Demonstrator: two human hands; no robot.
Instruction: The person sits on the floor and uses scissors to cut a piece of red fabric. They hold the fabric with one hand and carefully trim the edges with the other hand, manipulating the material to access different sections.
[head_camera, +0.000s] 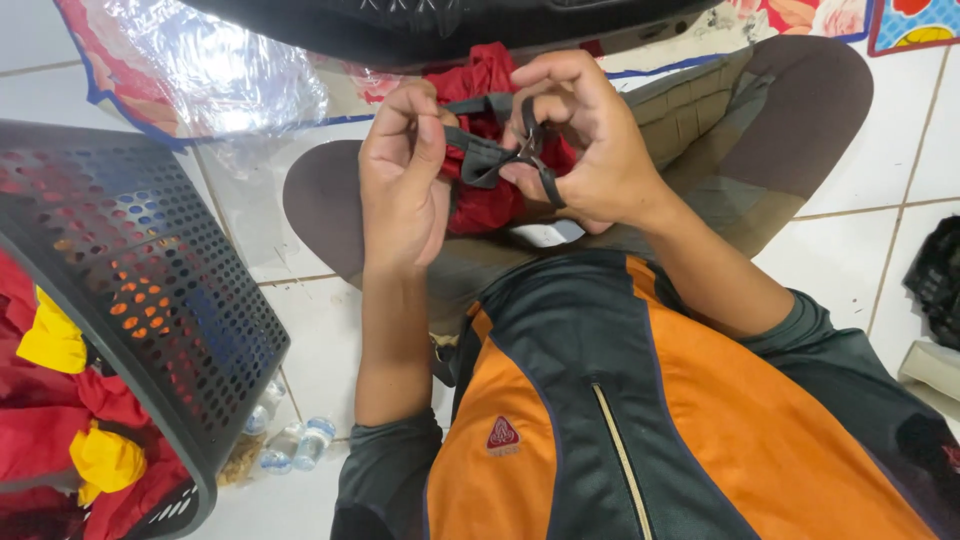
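Note:
I sit cross-legged on a tiled floor. My left hand (405, 175) pinches a dark grey strap (478, 160) that runs across to my right hand (580, 140). My right hand grips the same strap at a small metal buckle (528, 150), with a loop of strap hanging below its fingers. The strap belongs to a red fabric item (490, 205) that rests on my lap, partly hidden behind both hands.
A black perforated basket (150, 290) at the left holds red and yellow fabric pieces. Clear plastic wrap (220, 70) lies on a patterned mat ahead. Small plastic bottles (295, 440) lie by the basket. A dark object (940, 280) sits at the right edge.

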